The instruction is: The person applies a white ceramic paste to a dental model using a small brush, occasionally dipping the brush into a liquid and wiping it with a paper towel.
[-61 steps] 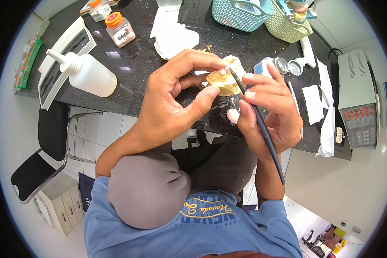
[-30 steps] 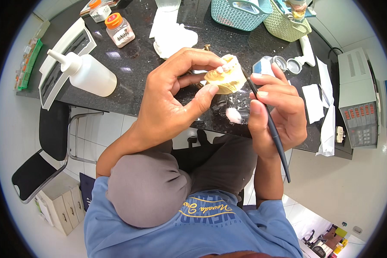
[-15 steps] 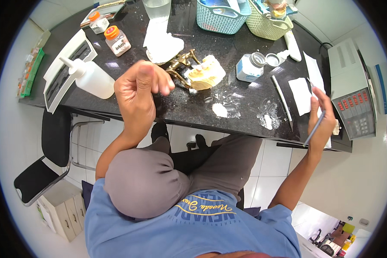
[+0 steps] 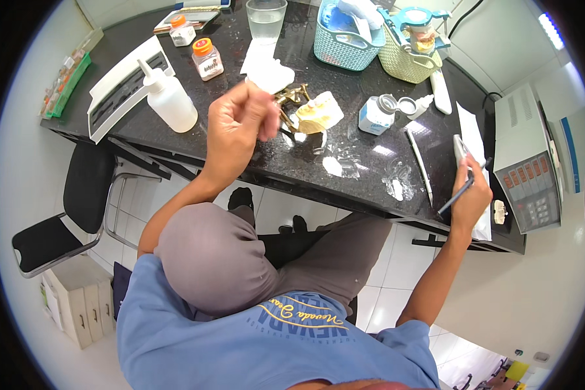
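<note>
My left hand [image 4: 234,133] is raised over the table's front edge, thumb and fingers pressed together. Whatever they pinch, if anything, is too small to make out. Just beyond it, a yellowish dental cast [image 4: 320,113] sits by a brass-coloured articulator [image 4: 291,96], partly hidden by my fingers. At the right, my right hand [image 4: 471,198] is closed around a slim blue-grey stick-like tool [image 4: 460,196], which slants across the palm. A folded whitish piece [image 4: 459,148], apparently paper, shows at its fingertips. White powder patches [image 4: 332,166] lie in front of the cast.
A squeeze bottle [image 4: 172,104] and orange-capped jars [image 4: 208,62] stand left. A glass of water [image 4: 265,23], blue basket [image 4: 349,49] and green basket [image 4: 406,64] are behind. An opened white bottle [image 4: 376,116], white stick [image 4: 419,166] and device with keypad [image 4: 530,175] are right.
My left hand has moved right, nearer the cast, its fingers now pinched forward. My right hand has shifted slightly; the white paper piece that lay beside it now appears raised at its fingertips.
</note>
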A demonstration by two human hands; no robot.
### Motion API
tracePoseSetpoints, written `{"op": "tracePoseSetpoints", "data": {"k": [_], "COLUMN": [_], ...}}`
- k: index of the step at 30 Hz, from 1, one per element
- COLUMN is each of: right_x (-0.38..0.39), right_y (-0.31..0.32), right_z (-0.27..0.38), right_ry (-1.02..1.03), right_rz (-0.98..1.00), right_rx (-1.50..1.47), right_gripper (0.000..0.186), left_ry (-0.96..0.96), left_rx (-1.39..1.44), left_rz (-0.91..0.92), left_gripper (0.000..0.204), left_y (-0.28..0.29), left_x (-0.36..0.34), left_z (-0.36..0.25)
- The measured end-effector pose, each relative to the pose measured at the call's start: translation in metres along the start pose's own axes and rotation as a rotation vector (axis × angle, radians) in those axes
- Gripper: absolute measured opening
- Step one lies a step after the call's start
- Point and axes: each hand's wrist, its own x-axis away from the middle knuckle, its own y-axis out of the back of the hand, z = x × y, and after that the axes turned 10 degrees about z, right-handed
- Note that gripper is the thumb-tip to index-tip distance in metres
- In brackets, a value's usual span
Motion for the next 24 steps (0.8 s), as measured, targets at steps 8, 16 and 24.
{"op": "tracePoseSetpoints", "data": {"k": [8, 16, 24], "right_x": [-0.013, -0.019, -0.002], "right_y": [0.026, 0.008, -0.029], "right_z": [0.074, 0.149, 0.175], "right_ry": [-0.039, -0.011, 0.364], "right_rz": [-0.306, 0.072, -0.112], "right_rx": [-0.720, -0.910, -0.463], "right_gripper": [0.021, 0.024, 0.014], "left_ry": [-0.054, -0.093, 0.070], "left_rx": [-0.021, -0.298, -0.225], "left_rz": [0.069, 0.176, 0.206], "left_gripper": [0.036, 0.068, 0.056], "left_y": [0.010, -0.004, -0.002], "left_x": [0.003, 0.000, 0.002], "left_z": [0.003, -0.004, -0.008]}}
